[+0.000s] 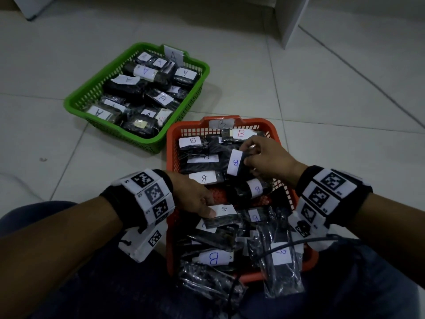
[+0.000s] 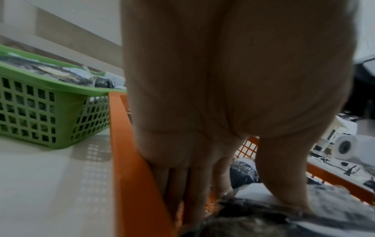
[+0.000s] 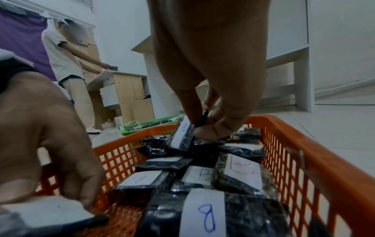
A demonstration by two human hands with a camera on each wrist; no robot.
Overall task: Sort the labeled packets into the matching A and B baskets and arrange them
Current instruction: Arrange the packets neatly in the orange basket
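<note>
An orange basket point(image 1: 170, 143) tagged B lies before me, full of black packets with white B labels. Beyond it to the left, a green basket point(image 1: 69, 104) tagged A holds black packets labelled A. My right hand point(image 1: 248, 155) pinches the edge of one B packet point(image 1: 235, 162) and holds it tilted up over the far half of the orange basket; the right wrist view shows that packet point(image 3: 181, 136) on edge. My left hand point(image 1: 207, 208) grips another B packet point(image 1: 222, 215) near the basket's left wall, its thumb point(image 2: 284, 176) on the label and its fingers point(image 2: 192, 192) underneath.
A black cable point(image 1: 287, 245) crosses the near end of the orange basket, above my dark-trousered legs. White furniture point(image 1: 289, 17) stands at the back right on the tiled floor. In the right wrist view a person point(image 3: 62, 64) stands by a wooden desk point(image 3: 125, 89).
</note>
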